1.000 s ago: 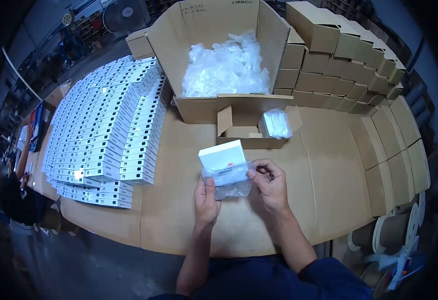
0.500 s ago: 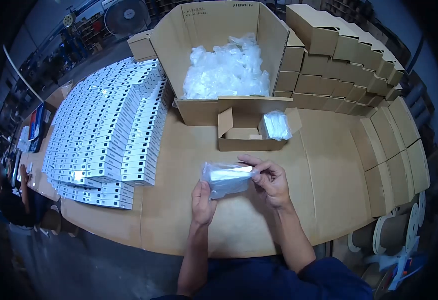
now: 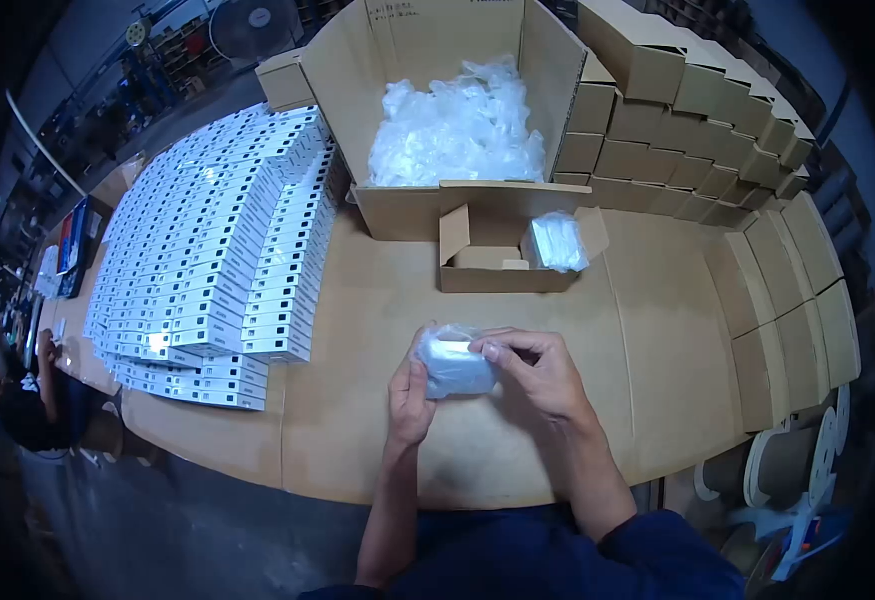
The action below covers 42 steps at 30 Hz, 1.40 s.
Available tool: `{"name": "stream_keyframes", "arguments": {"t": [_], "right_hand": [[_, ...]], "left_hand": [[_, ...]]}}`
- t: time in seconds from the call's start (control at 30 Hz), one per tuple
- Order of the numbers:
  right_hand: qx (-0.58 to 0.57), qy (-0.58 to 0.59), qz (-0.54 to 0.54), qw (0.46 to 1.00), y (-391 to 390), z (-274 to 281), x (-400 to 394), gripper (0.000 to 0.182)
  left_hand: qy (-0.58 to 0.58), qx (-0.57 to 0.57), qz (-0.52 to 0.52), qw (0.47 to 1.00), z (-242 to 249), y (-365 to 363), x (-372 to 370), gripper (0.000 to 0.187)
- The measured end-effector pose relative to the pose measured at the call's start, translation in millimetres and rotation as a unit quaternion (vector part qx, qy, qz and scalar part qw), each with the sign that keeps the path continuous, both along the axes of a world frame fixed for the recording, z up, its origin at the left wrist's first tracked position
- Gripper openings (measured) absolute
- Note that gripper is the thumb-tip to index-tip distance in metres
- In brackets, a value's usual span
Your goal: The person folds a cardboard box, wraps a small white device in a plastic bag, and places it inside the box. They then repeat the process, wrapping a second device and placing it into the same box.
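Above the table's front part, a clear plastic bag (image 3: 458, 378) with a white box inside is held between my hands. My left hand (image 3: 412, 398) wraps around its left side, thumb in front. At its upper right, my right hand (image 3: 541, 372) pinches the bag's edge between thumb and fingers. Just beyond stands a small open carton (image 3: 503, 282), flaps spread. In its right end is a similar bag-wrapped white bundle (image 3: 560, 244). Behind it, a large open carton (image 3: 398, 215) holds a heap of clear plastic bags (image 3: 458, 130).
Tall rows of white boxes (image 3: 223, 260) stand on the left. Stacked brown cartons (image 3: 658, 130) fill the back right, with more open cartons (image 3: 793, 310) along the right edge. Cable reels (image 3: 793, 465) sit below at right. Another person (image 3: 38, 400) is at the far left.
My right hand has moved left, bringing the bag's open end in over the box. The bag looks more compact, and less of the white box shows.
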State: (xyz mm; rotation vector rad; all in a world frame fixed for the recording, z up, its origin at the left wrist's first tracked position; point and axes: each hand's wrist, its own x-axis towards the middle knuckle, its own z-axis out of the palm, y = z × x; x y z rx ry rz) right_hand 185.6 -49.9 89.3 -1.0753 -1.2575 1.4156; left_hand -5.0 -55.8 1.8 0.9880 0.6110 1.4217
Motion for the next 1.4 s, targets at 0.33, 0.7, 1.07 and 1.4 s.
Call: {"name": "stream_keyframes", "arguments": {"t": [0.33, 0.7, 1.07, 1.4], "right_hand": [[0.077, -0.062, -0.075, 0.992, -1, -8, -9, 0.014], [0.033, 0.221, -0.126, 0.967, 6, -30, -14, 0.032], [0.228, -0.149, 0.026, 0.962, -2, -19, 11, 0.037], [0.286, -0.18, 0.051, 0.94, -7, 10, 19, 0.039]], "left_hand": [[0.09, -0.037, 0.083, 0.992, 16, -7, 10, 0.027], [0.054, -0.089, 0.18, 0.978, 34, -3, 35, 0.023], [0.053, -0.081, 0.218, 0.971, 41, 6, 36, 0.028], [-0.042, -0.18, 0.053, 0.981, 63, 9, 2, 0.02]]}}
